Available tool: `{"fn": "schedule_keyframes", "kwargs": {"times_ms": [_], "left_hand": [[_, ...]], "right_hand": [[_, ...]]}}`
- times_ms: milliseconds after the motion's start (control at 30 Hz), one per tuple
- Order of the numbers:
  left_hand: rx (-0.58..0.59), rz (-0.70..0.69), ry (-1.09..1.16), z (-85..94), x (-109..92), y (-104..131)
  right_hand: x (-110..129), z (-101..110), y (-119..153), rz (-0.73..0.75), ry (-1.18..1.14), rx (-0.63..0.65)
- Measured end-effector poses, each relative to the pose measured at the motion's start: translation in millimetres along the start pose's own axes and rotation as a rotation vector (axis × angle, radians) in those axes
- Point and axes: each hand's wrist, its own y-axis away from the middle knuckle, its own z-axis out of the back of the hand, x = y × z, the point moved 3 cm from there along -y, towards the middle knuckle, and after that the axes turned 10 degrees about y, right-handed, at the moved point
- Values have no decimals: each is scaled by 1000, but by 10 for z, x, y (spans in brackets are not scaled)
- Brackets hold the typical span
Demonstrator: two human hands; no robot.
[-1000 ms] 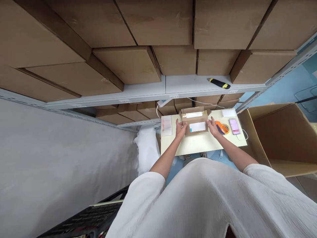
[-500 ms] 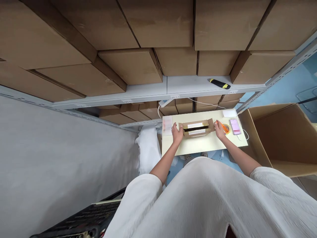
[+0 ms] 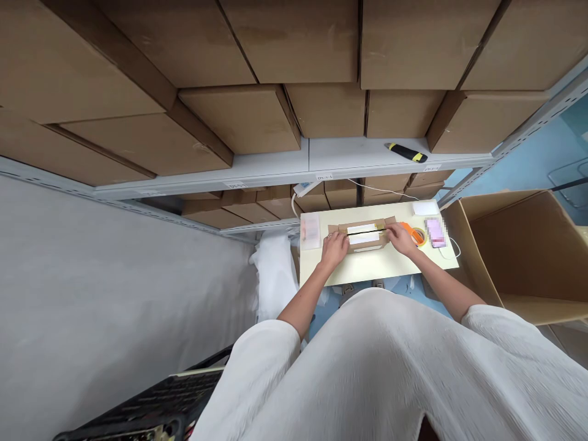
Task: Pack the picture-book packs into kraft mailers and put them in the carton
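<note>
A small cardboard box (image 3: 362,242) lies on the cream tabletop, with white labels on its top flaps and a thin dark gap between them. My left hand (image 3: 335,248) grips its left end, fingers bent over the top. At the right end, my right hand (image 3: 400,239) holds the flap edges near the gap. Close by my right hand is an orange tape dispenser (image 3: 408,231) with a tape roll (image 3: 418,237). Some fingertips are too small to make out.
The small table (image 3: 358,269) stands against a shelf (image 3: 349,153) stacked with cardboard boxes. A black and yellow box cutter (image 3: 407,152) lies on that shelf. Beyond the tape is a phone (image 3: 435,233). At right stands a large open carton (image 3: 528,245); a black crate (image 3: 151,404) sits lower left.
Both hands have moved inward from the outspread end flaps onto the box top. The dark gap between the top flaps has narrowed to a thin line.
</note>
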Motion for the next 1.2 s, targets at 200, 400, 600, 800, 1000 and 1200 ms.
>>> {"fn": "schedule_keyframes", "kwargs": {"times_ms": [200, 400, 600, 800, 1000, 1200], "left_hand": [[-31, 2, 70, 20, 64, 55], [28, -22, 106, -46, 141, 159], [98, -141, 10, -131, 200, 346], [115, -147, -6, -169, 241, 329], [96, -151, 20, -172, 260, 326], [82, -141, 57, -184, 247, 317]], "right_hand": [[-104, 24, 32, -94, -27, 16], [-132, 34, -1, -93, -12, 46], [-90, -67, 84, 155, 140, 201], [5, -71, 23, 234, 264, 213], [23, -189, -316, 191, 367, 368], [-19, -341, -567, 131, 443, 437]]}}
